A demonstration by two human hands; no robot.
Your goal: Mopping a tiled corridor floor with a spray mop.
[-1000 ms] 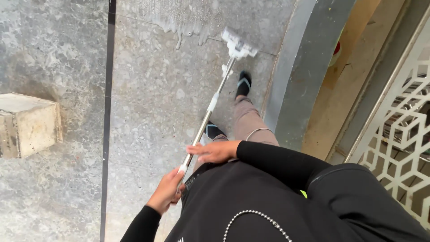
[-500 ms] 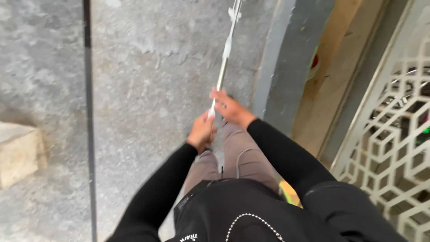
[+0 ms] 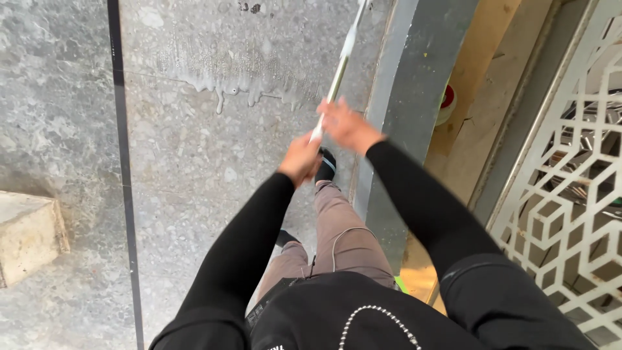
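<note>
Head view, looking down. Left hand (image 3: 299, 157) clenched round the lower end of a long white pole (image 3: 339, 68); right hand (image 3: 346, 126) grasping the same pole just above, blurred at the fingers. Pole slanting up and away over the grey stone floor (image 3: 194, 168), its far end cut off by the top edge of the frame. Foamy white streak (image 3: 233, 78) across the slab ahead, with drips running toward the feet. Black shoe (image 3: 326, 165) directly under the hands, near the grey raised kerb (image 3: 405, 97). Stone block (image 3: 29, 236) well apart at the left; white lattice screen (image 3: 570, 188) at the right.

Risks, as judged: slipping on the wet foam once a step lands on it; catching the pole against the kerb when swung right; loss of grip, both hands crowded at one end.
</note>
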